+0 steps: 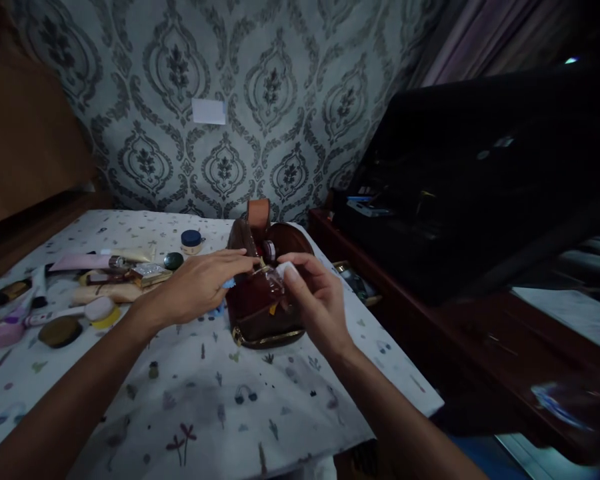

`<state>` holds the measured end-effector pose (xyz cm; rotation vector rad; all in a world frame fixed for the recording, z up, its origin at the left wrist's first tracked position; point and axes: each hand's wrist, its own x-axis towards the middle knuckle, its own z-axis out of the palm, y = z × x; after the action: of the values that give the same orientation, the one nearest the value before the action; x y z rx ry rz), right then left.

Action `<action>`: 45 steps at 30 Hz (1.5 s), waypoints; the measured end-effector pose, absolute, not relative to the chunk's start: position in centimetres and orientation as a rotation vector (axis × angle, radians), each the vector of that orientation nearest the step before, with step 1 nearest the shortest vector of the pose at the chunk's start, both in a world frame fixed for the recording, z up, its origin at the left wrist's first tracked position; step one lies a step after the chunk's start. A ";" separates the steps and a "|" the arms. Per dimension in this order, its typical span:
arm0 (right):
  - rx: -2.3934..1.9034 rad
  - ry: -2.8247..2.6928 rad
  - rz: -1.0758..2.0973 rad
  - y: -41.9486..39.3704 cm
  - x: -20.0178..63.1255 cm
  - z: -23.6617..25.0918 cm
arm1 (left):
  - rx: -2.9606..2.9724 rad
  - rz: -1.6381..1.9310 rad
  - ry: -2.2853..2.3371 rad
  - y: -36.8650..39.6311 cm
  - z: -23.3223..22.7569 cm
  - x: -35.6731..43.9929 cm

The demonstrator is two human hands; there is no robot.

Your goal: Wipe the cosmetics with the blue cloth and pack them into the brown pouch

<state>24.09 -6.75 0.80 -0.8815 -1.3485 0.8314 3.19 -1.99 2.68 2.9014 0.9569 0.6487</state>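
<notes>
Nearest us, our two forearms reach forward over the patterned tablecloth [205, 400]. Our left hand [200, 283] lies palm down with the fingers stretched out and loosely together, the tips touching the upper edge of one brown pouch [263, 303]. Our right hand [317, 300] is curled, thumb and forefinger pinching one small white item [286, 270] right at the pouch's open mouth; we cannot tell what the item is. Between the two hands sits the pouch, upright and unzipped, with a small clear bottle [270, 280] at its opening just under our fingertips and one round red-lidded jar [269, 250] showing inside, just beyond them. Left of our left hand, well apart from the pouch, cosmetics lie scattered: one pink tube [80, 262], one brush with a round yellow-rimmed head [100, 310], one dark oval compact [60, 331]. Beyond that hand stands one blue-lidded jar [191, 241]. Right of our right hand, a dark wooden cabinet [480, 333] runs alongside.
</notes>
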 end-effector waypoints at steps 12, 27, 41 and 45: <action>-1.138 -1.728 0.011 -2.2 30.0 3.7 | 2.860 0.935 0.828 -1.9 -0.4 2.6; -1.804 -2.518 -0.504 3.6 27.9 5.9 | 2.829 1.015 0.793 -2.1 -1.1 2.8; -1.757 -2.681 -0.305 6.3 28.1 5.1 | 2.824 0.965 0.811 -2.2 -1.1 2.8; -1.730 -2.720 -0.262 7.1 28.2 5.0 | 2.818 0.955 0.824 -2.2 -1.0 2.9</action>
<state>28.17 7.10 4.96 -1.7305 -2.7201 -0.2618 2.86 -2.24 -1.01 2.8176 0.8241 0.9548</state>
